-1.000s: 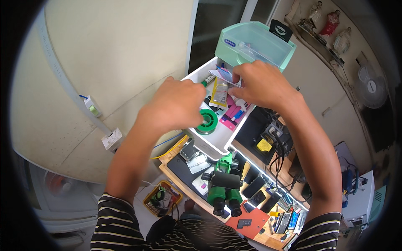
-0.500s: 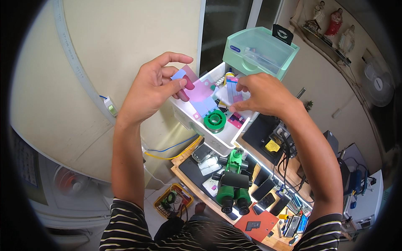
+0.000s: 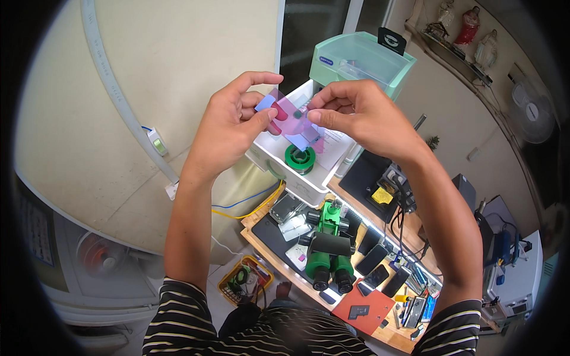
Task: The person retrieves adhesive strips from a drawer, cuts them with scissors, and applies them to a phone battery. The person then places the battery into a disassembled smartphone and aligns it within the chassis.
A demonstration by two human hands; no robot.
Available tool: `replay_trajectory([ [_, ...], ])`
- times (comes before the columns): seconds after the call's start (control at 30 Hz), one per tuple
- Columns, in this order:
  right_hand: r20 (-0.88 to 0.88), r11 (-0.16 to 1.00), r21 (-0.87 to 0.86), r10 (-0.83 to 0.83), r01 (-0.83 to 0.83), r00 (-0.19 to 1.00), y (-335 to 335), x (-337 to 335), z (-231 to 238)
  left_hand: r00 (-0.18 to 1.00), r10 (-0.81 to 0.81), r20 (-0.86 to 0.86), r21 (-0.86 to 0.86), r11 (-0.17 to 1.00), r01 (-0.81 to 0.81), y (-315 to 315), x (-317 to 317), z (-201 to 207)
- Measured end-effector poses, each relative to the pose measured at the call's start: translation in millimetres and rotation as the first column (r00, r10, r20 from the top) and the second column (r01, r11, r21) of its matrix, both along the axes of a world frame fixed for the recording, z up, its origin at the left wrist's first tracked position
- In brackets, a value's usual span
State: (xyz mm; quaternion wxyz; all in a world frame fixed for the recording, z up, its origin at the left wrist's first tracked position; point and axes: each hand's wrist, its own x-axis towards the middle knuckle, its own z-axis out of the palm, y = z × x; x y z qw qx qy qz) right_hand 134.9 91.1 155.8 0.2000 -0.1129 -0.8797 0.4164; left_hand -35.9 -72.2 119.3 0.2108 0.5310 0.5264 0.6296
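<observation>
My left hand [image 3: 231,124] pinches a translucent pink-purple plastic film [image 3: 290,123] with blue patches between thumb and fingers, its index finger stretched out above. Thumb and fingertips of my right hand [image 3: 365,115] close at the film's right edge. Both hands hold it raised over a white drawer [image 3: 306,192], pulled out from a unit with a pale green top. Inside the drawer, just below the film, lies a green spool [image 3: 300,158] of thin wire. White printed paper [image 3: 334,153] shows beside it, under my right hand; the film covers part of the drawer's contents.
Under the drawer, a green microscope [image 3: 328,249] stands on a wooden workbench with several phones [image 3: 372,259], tools and a red mat [image 3: 363,308]. The pale green box top [image 3: 362,62] rises behind. A yellow basket [image 3: 245,282] sits on the floor; a wall [image 3: 196,53] stands at left.
My right hand has moved left and up from inside the drawer to the film's right edge. My left hand, with the film, has shifted slightly right. White printed paper now shows in the drawer.
</observation>
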Motion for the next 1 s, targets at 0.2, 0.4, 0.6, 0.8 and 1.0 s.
replay_trajectory([
  [0.2, -0.048, 0.996, 0.047, -0.07, 0.072, 0.996, 2, 7, 4, 1.0, 0.024, -0.019, 0.083, 0.996, -0.023, 0, 6, -3],
  [0.4, -0.22, 0.977, 0.085, -0.171, 0.194, 0.96, 2, 11, 15, 0.964, 0.261, -0.043, 0.206, 0.947, -0.247, -3, 4, -14],
  [0.6, -0.276, 0.972, 0.037, -0.214, 0.233, 0.937, 7, 23, 20, 0.925, 0.372, -0.075, 0.148, 0.922, -0.359, -23, 20, -45],
  [0.8, -0.218, 0.969, -0.067, -0.245, 0.236, 0.944, 12, 47, 19, 0.911, 0.342, -0.231, 0.205, 0.932, -0.298, -28, 70, -88],
  [1.0, -0.231, 0.963, -0.066, -0.27, 0.262, 0.935, 13, 64, 16, 0.904, 0.402, -0.144, 0.243, 0.9, -0.362, -23, 72, -100],
])
